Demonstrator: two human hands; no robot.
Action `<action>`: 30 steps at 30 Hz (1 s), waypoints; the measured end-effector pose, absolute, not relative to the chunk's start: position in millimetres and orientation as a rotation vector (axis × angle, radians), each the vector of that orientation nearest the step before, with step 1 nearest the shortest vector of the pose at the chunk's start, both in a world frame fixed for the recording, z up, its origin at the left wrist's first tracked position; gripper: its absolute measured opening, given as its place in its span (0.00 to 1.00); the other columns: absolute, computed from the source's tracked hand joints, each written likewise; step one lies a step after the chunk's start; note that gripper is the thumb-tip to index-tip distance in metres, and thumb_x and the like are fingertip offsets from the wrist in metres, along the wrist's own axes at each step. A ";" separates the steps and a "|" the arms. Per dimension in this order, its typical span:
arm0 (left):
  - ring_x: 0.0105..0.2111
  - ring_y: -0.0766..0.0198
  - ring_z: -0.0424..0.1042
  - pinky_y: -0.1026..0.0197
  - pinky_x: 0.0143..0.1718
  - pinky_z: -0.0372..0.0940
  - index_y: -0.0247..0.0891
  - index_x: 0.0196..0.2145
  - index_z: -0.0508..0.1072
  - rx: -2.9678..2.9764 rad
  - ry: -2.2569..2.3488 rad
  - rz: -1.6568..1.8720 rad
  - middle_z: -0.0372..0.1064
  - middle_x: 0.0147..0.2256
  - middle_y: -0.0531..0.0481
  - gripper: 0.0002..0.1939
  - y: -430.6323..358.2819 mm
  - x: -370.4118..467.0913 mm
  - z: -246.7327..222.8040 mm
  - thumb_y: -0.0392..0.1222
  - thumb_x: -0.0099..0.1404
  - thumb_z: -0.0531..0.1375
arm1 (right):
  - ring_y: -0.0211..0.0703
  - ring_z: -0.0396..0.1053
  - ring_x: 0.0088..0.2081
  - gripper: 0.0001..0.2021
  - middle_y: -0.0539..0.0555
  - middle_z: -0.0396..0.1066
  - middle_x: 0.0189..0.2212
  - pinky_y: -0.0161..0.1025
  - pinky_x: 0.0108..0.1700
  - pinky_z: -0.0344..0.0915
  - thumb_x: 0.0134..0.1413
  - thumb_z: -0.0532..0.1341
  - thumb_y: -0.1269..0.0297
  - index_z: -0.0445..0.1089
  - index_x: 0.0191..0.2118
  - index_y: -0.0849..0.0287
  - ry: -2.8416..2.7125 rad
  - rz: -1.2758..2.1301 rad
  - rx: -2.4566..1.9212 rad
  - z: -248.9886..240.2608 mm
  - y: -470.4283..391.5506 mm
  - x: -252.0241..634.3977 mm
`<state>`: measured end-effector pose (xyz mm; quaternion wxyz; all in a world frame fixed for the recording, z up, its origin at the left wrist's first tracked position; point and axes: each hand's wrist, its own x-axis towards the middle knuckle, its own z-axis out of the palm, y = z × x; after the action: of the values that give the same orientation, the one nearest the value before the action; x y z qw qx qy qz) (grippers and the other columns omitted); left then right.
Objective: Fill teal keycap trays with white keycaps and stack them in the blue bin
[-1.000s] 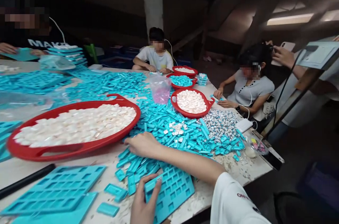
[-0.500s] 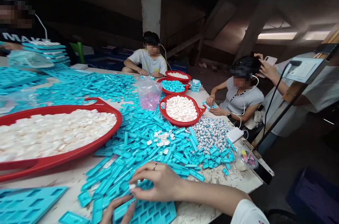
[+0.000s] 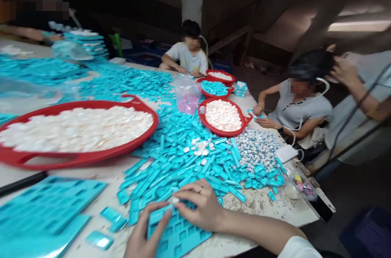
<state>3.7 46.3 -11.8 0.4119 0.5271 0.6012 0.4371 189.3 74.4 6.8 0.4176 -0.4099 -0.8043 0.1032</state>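
A blue tray with rows of square pockets (image 3: 180, 235) lies at the table's near edge, in front of me. My left hand (image 3: 146, 229) grips its left corner, thumb over the top and forefinger along the far edge. Between the thumb and fingertips of my right hand (image 3: 203, 205) is a small white piece (image 3: 175, 200), just above the tray's far edge. My right hand rests partly over the tray and hides some pockets. Just beyond both hands spreads a heap of blue rectangular pieces (image 3: 183, 160), with several white pieces (image 3: 201, 147) on top.
A large red basket (image 3: 154, 121) of white pieces stands to the left, a smaller red basket (image 3: 201, 117) farther off. More blue pocketed trays (image 3: 45, 205) lie at left. Small printed pieces (image 3: 256, 146) are piled at right. Co-workers sit around the table; another person stands at right.
The view has shifted, so the scene sits farther right and higher. My right hand still pinches a white piece. My left hand's thumb now lies over the tray's corner.
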 end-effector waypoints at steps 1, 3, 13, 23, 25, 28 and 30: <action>0.49 0.45 0.74 0.48 0.54 0.69 0.44 0.37 0.75 1.327 1.517 1.126 0.77 0.42 0.47 0.25 42.4 8.1 -6.4 0.68 0.55 0.64 | 0.41 0.78 0.42 0.09 0.50 0.80 0.42 0.42 0.50 0.68 0.65 0.63 0.60 0.76 0.48 0.49 -2.007 0.269 -1.004 9.6 71.0 190.6; 0.49 0.46 0.73 0.49 0.54 0.68 0.44 0.37 0.74 1.314 1.534 1.201 0.76 0.41 0.47 0.22 37.0 16.1 2.9 0.65 0.58 0.62 | 0.42 0.77 0.43 0.09 0.51 0.80 0.42 0.44 0.49 0.68 0.66 0.62 0.63 0.76 0.49 0.50 -1.964 0.291 -0.990 15.9 68.2 194.3; 0.46 0.51 0.73 0.53 0.51 0.66 0.42 0.38 0.72 1.285 1.543 1.216 0.74 0.40 0.47 0.15 32.5 25.4 14.0 0.55 0.62 0.60 | 0.45 0.78 0.39 0.10 0.52 0.80 0.40 0.45 0.43 0.68 0.66 0.62 0.64 0.76 0.50 0.49 -1.915 0.249 -0.913 31.8 69.1 200.9; 0.47 0.51 0.73 0.54 0.51 0.66 0.42 0.38 0.72 1.229 1.516 1.218 0.76 0.42 0.47 0.16 31.8 24.1 16.9 0.56 0.66 0.54 | 0.42 0.79 0.40 0.07 0.48 0.81 0.41 0.44 0.47 0.66 0.66 0.64 0.62 0.77 0.47 0.49 -2.030 0.393 -0.843 27.8 63.9 189.6; 0.46 0.51 0.73 0.54 0.51 0.66 0.42 0.38 0.72 1.215 1.513 1.228 0.76 0.43 0.47 0.16 31.8 24.4 15.6 0.56 0.66 0.54 | 0.42 0.79 0.40 0.06 0.48 0.82 0.40 0.44 0.45 0.66 0.66 0.64 0.63 0.77 0.46 0.50 -2.020 0.395 -0.802 27.9 64.8 188.8; 0.47 0.51 0.73 0.53 0.51 0.65 0.42 0.38 0.73 1.210 1.498 1.239 0.76 0.42 0.47 0.16 31.8 25.0 15.2 0.56 0.66 0.54 | 0.43 0.79 0.39 0.06 0.50 0.82 0.40 0.43 0.42 0.66 0.66 0.63 0.62 0.77 0.45 0.52 -2.025 0.389 -0.775 28.3 65.8 188.0; 0.47 0.51 0.73 0.53 0.52 0.65 0.42 0.38 0.73 1.206 1.490 1.241 0.76 0.42 0.47 0.17 32.0 25.5 15.5 0.57 0.65 0.54 | 0.43 0.78 0.39 0.06 0.50 0.82 0.40 0.43 0.42 0.66 0.67 0.63 0.62 0.77 0.44 0.52 -2.042 0.388 -0.784 28.2 66.4 187.6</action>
<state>25.5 32.0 15.5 0.4160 0.4801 0.5934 0.4943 187.6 66.4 28.2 0.4439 -0.3162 -0.8237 0.1566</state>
